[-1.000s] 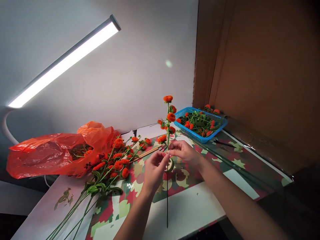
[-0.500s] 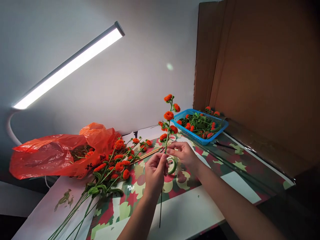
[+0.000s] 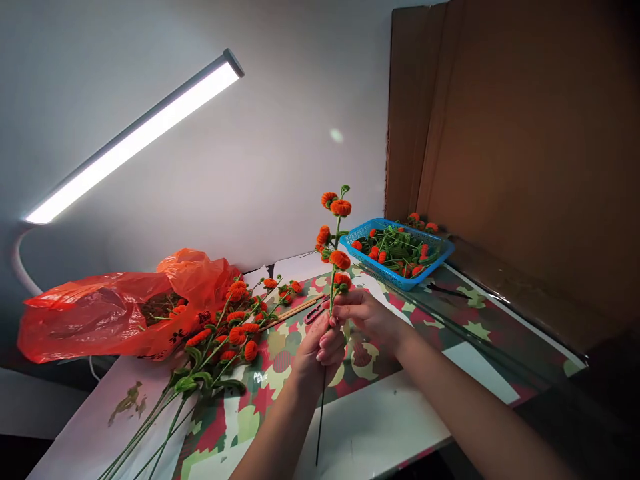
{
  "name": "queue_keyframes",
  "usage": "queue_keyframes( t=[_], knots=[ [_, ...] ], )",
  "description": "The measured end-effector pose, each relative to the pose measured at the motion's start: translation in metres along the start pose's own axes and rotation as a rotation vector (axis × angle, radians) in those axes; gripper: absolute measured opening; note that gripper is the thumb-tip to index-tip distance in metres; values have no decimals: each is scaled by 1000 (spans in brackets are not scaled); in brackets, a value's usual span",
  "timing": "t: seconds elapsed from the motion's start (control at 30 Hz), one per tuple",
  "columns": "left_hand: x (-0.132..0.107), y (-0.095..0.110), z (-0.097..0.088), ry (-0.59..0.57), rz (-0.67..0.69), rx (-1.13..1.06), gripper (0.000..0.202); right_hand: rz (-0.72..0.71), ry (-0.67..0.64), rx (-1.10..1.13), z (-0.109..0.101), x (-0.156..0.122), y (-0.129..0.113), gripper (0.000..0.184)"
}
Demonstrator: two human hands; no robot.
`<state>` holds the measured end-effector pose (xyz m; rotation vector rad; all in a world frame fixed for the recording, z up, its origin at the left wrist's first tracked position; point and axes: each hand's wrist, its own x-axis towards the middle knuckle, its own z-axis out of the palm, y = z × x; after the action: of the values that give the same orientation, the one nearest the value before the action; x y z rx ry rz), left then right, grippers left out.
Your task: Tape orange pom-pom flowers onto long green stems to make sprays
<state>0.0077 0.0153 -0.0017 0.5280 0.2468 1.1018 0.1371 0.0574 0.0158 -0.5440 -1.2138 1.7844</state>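
Note:
An upright artificial flower stem with several orange pompom blooms stands above the table's middle. My left hand is closed round its dark wire stalk, which hangs down to the table's front edge. My right hand pinches the same stem a little higher, just under the lowest blooms, fingers pressed together. A roll of green tape lay under the hands earlier; it is hidden now.
A pile of finished orange flower stems lies left of my hands, beside an orange plastic bag. A blue basket of small blooms sits at the back right. A lit lamp bar hangs overhead. Brown cardboard walls the right side.
The stem has been turned and raised slightly, its blooms now facing differently. My left hand closed tighter round the stalk and my right hand moved in close above it, covering the tape roll.

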Motion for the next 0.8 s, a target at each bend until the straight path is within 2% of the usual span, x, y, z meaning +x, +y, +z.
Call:
queue_keyframes(
  t=[0.13, 0.3, 0.47, 0.6, 0.7, 0.8],
  knots=[
    [0, -1, -3, 15, -24, -34, 11, 73, 15, 113, 3, -1, -4, 7],
    [1, 0, 2, 40, 4, -7, 13, -22, 21, 129, 5, -4, -4, 3],
    [-1, 0, 5, 30, 25, 39, 12, -148, 10, -27, 8, -3, 0, 16],
    [0, 0, 6, 85, 2, 58, 15, -165, 28, -32, 10, -2, 1, 18],
    [0, -1, 11, 225, 65, 321, 22, -207, 142, -110, 6, -1, 2, 18],
    [-1, -2, 16, 398, 331, 766, 23, -233, 245, -219, 3, 2, 3, 19]
  ],
)
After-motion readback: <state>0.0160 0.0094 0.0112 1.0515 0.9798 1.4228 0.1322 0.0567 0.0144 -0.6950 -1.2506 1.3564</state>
